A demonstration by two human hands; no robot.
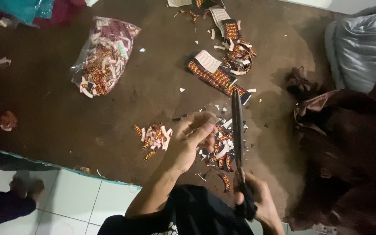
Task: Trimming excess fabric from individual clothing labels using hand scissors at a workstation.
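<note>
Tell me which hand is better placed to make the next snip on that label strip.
Right. The right hand grips the scissors, whose blades point up beside the small label piece pinched in the left hand. The left hand is occupied holding that piece steady.

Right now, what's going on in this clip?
A person sits over a brown mat cutting woven clothing labels. The right hand holds long scissors, blades closed and pointing away, while the left hand pinches a small label piece beside the blades. Cut labels lie in a small pile and under the hands; an uncut label strip and a clear bag of labels lie farther off.
</note>
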